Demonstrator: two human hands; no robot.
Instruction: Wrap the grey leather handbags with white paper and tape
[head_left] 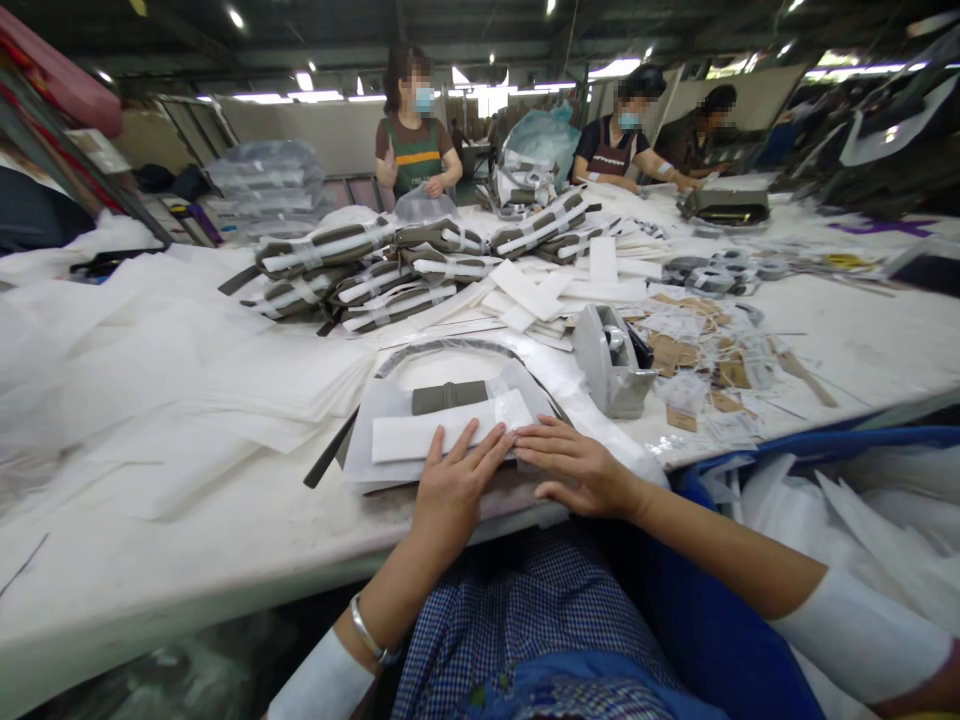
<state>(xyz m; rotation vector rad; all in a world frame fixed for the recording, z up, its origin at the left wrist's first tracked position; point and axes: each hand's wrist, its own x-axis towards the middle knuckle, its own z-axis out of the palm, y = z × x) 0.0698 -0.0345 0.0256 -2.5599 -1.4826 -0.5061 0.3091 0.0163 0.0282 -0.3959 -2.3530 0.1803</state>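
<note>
In front of me on the table lies a flat olive-grey bag [450, 397], partly covered by a translucent white sheet [361, 440]. Its dark strap [480, 346] loops out behind it. Across the sheet runs a folded white padding strip [409, 440]. My left hand [459, 483] rests on this strip's lower edge with fingers spread. My right hand [581, 465] is stretched out at the strip's right end, its fingertips meeting those of the left. Whether a small piece of tape lies beneath the fingertips, I cannot tell.
A grey tape dispenser [611, 370] stands right of the bag, beside brown tags [675, 355]. Wrapped bags [360, 270] are piled behind, near loose white strips [529, 290]. White sheets [195, 340] spread leftward. A blue bin [697, 490] sits at right. Several people work across the table.
</note>
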